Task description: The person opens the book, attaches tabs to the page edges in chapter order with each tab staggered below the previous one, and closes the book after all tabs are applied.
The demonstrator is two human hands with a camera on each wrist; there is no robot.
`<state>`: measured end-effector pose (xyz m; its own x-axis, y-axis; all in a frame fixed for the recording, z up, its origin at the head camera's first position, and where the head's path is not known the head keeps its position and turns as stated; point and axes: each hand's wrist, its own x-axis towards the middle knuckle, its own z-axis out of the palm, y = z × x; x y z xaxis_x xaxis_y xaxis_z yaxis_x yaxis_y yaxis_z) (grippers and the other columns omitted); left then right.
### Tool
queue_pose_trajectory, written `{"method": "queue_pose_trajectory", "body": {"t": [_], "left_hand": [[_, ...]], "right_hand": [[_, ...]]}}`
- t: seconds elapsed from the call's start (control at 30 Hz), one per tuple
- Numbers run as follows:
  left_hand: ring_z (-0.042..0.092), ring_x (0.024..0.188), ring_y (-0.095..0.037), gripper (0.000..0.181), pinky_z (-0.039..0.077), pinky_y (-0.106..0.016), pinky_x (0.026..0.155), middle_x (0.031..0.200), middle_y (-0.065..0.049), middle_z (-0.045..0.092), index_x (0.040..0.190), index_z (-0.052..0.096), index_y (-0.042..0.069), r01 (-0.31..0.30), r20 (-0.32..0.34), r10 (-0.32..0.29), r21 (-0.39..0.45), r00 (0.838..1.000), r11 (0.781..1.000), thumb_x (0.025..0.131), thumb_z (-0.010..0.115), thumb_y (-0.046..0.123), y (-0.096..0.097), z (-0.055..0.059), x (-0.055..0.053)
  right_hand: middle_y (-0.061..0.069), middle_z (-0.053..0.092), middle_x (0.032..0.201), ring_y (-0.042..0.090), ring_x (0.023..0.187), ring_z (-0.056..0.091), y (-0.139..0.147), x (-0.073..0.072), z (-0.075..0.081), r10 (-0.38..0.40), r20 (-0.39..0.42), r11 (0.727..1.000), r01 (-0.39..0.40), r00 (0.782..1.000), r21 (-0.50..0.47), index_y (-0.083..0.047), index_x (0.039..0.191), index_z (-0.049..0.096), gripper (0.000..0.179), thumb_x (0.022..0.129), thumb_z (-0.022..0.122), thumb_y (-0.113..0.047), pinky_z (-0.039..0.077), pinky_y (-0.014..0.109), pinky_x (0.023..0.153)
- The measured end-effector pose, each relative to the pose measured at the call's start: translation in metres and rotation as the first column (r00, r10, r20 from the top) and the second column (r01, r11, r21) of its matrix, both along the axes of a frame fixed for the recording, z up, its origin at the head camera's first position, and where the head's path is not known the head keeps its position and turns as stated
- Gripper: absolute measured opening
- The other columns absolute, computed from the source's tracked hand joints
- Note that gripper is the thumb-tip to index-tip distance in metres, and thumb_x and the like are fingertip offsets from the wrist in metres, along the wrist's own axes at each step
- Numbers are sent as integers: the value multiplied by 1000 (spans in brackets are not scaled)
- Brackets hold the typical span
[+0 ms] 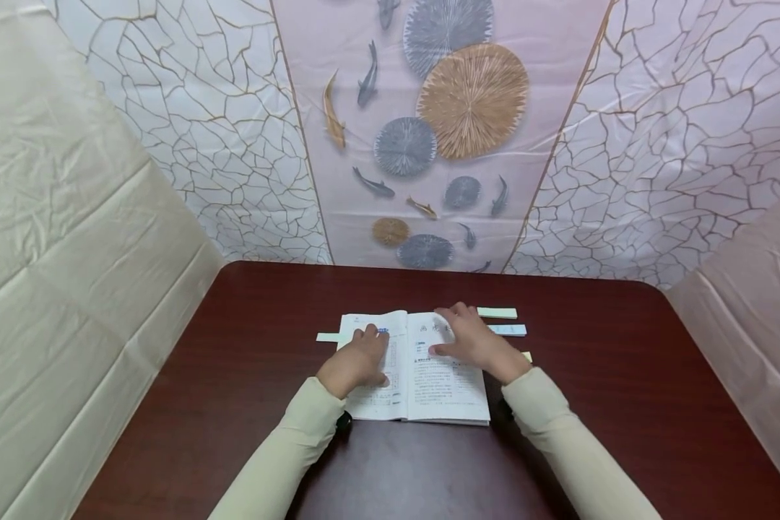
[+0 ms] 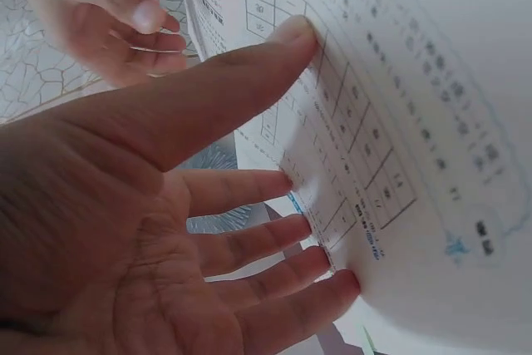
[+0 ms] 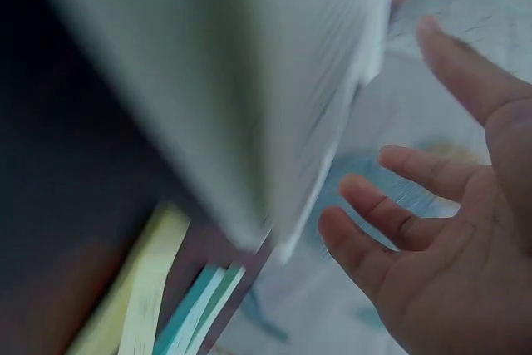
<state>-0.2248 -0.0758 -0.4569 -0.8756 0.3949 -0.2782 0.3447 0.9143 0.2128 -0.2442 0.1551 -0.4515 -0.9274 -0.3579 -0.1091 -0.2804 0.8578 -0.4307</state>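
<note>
An open book [image 1: 445, 397] with printed text lies on the table, its spine running toward the person. My left hand [image 1: 357, 359] rests on the left page, fingers spread. In the left wrist view, the thumb [image 2: 295, 39] and fingertips touch the printed page [image 2: 416, 64]. Over the upper right page is my right hand [image 1: 473, 339], its thumb and fingers apart. The right wrist view shows that hand [image 3: 440, 247] with bent, spread fingers beside the raised page edges [image 3: 320, 122], holding nothing.
A pale green tab [image 1: 328, 337] sticks out left of the book. On the right are a green tab [image 1: 497, 313], a light blue tab [image 1: 508, 330] and a yellow tab [image 1: 527, 356]. The dark red table [image 1: 266, 325] meets a patterned cloth backdrop [image 1: 234, 144].
</note>
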Motion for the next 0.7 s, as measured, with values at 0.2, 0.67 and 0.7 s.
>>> {"method": "queue_pose_trajectory", "body": {"t": [0.2,0.67,0.7], "left_hand": [[48,131,-36,85,49,-43,105,147,-20,48,154,47,0,-4,18,4,-36,1000,999,86,90,28,2,0,-2],[46,136,-37,87,48,-44,107,151,-20,45,156,44,0,-16,38,17,-18,999,1000,87,90,27,1,0,-3],[46,136,-37,87,48,-44,107,152,-20,45,156,44,0,-15,38,16,-17,999,1000,87,90,27,1,0,-3]], "right_hand": [[24,48,145,38,130,43,15,-24,-8,35,27,990,-38,999,137,0,159,43,97,86,89,-44,48,53,105],[21,52,145,39,129,46,12,-29,-19,68,-64,964,-49,996,261,-3,150,58,90,81,90,-51,38,58,114],[20,53,144,39,129,46,12,-28,-19,77,-84,958,-50,994,281,-4,150,59,89,81,89,-52,38,59,115]]}}
